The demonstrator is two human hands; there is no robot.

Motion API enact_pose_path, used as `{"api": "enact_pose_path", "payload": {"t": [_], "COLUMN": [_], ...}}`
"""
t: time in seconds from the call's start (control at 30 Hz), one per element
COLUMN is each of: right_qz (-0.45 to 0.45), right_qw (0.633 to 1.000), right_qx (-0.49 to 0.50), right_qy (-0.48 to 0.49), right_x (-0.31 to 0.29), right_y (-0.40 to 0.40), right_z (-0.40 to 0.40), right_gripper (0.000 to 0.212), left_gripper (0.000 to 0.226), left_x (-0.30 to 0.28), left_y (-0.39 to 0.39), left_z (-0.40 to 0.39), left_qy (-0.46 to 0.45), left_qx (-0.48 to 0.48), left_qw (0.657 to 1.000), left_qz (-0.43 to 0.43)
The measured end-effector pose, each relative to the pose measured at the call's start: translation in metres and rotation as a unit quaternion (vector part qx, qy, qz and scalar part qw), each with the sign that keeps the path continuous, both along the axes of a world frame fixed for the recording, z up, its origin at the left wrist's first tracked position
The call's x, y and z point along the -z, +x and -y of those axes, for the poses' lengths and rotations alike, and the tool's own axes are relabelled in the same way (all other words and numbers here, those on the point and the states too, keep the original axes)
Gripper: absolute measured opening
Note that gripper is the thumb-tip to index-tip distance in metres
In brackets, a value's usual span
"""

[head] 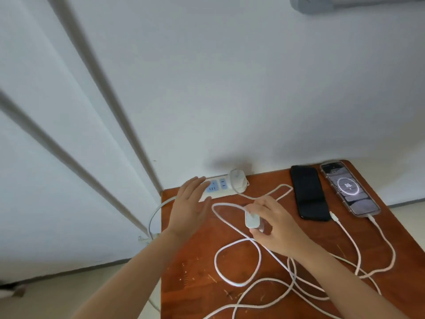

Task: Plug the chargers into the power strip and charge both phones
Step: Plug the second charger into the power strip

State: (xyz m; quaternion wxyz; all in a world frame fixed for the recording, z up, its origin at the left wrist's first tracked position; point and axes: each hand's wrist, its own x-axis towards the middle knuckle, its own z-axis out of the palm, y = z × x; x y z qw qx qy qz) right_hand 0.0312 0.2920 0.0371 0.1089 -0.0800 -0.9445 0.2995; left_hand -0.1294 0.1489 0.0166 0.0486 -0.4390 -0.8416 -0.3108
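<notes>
A white power strip (pixel 221 188) lies along the far edge of the wooden table (pixel 195 272), with one white charger (pixel 238 180) plugged into its right end. My left hand (pixel 190 206) rests flat and open on the strip's left end. My right hand (pixel 273 224) grips a second white charger (pixel 252 219) just above the table. A dark-screened phone (pixel 309 192) lies at the right with a loose cable tip (pixel 333 215) beside its near end. Next to it, a phone in a clear case (pixel 348 188) has a lit screen and a cable plugged in.
White cables (pixel 239 263) loop and cross over the table's near half. The strip's own cord (pixel 153 217) hangs off the left edge toward the floor. A white wall rises right behind the table.
</notes>
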Motion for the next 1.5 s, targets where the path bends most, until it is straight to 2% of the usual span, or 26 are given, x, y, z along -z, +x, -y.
{"api": "enact_pose_path", "payload": {"t": [0.13,0.2,0.3,0.4,0.57,0.7,0.77,0.9,0.97,1.07,1.13,1.23,1.27,1.37,1.43,1.5], "right_qz": [-0.012,0.006,0.003,0.015,0.024,-0.005,-0.021,0.000,0.020,0.001,0.003,0.036,0.046,0.057,0.041,0.009], "right_qw": [0.999,0.999,0.997,0.994,0.991,0.983,0.980,0.946,0.926,0.898,0.920,0.932,0.934,0.943,0.948,0.966], "right_qx": [-0.040,-0.032,0.035,0.086,0.125,0.152,0.153,0.203,0.216,0.234,0.218,0.173,0.162,0.150,0.155,0.161], "right_qy": [-0.027,-0.038,-0.066,-0.067,-0.046,-0.101,-0.128,-0.252,-0.310,-0.372,-0.324,-0.316,-0.314,-0.292,-0.276,-0.202], "right_x": [-0.015,-0.020,-0.027,-0.026,-0.003,0.008,0.008,0.002,-0.001,-0.004,-0.003,-0.003,-0.003,-0.002,-0.003,-0.003], "right_y": [-0.042,-0.065,-0.096,-0.117,-0.107,-0.091,-0.086,-0.080,-0.081,-0.079,-0.072,-0.061,-0.058,-0.051,-0.048,-0.048], "right_z": [0.012,0.017,0.025,0.034,0.032,0.027,0.026,0.030,0.035,0.040,0.036,0.032,0.032,0.030,0.027,0.027], "right_gripper": [0.037,0.034,0.025,0.028,0.025,0.024,0.024,0.020,0.018,0.019,0.019,0.023,0.024,0.026,0.026,0.028], "left_gripper": [0.031,0.026,0.030,0.037,0.057,0.066,0.071,0.061,0.059,0.052,0.045,0.037,0.034,0.021,0.021,0.021], "left_x": [0.005,0.009,0.011,0.013,0.024,0.030,0.030,0.032,0.034,0.032,0.024,-0.001,-0.008,-0.016,-0.014,-0.011], "left_y": [-0.023,-0.032,-0.040,-0.047,-0.052,-0.059,-0.061,-0.050,-0.044,-0.037,-0.034,-0.027,-0.024,-0.018,-0.018,-0.019], "left_z": [0.029,0.039,0.045,0.041,0.018,0.009,0.011,0.018,0.023,0.029,0.029,0.019,0.014,0.004,0.005,0.012], "left_qy": [-0.033,-0.034,-0.061,-0.114,-0.196,-0.251,-0.249,-0.214,-0.194,-0.166,-0.121,-0.004,0.013,0.008,-0.028,-0.077], "left_qx": [-0.087,-0.112,-0.111,-0.092,-0.043,-0.049,-0.051,-0.037,-0.037,-0.030,-0.023,0.002,0.022,0.047,0.042,0.051], "left_qw": [0.990,0.986,0.983,0.976,0.965,0.952,0.949,0.950,0.954,0.965,0.965,0.937,0.930,0.940,0.954,0.959], "left_qz": [0.109,0.123,0.134,0.164,0.166,0.168,0.185,0.226,0.224,0.201,0.233,0.350,0.366,0.338,0.294,0.267]}}
